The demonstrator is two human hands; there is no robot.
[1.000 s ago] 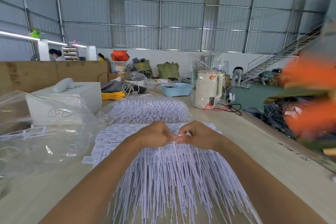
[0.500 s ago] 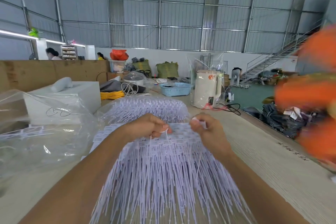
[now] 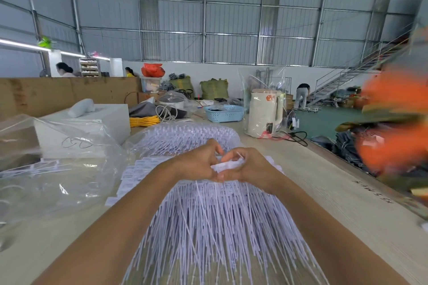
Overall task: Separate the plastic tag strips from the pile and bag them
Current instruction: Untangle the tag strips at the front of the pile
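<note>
Pile of tag strips (image 3: 215,233) fans over the surface (image 3: 324,192) nearest. Left hand (image 3: 196,164) and right hand (image 3: 250,166), apart half a second ago, now meet, fingers clamped on a small bunch (image 3: 229,164): likely separated. Clear bag (image 3: 58,169) lies left; bagged strips (image 3: 185,136) behind.

There is one view only, from a wide-angle camera worn on the person's head. It faces forward and down along the worktop (image 3: 324,192), close above both forearms, with the left hand (image 3: 196,164) and right hand (image 3: 250,166) near the centre. Its wide field also takes in the far warehouse wall (image 3: 231,18), whose straight lines bend toward the edges.
</note>
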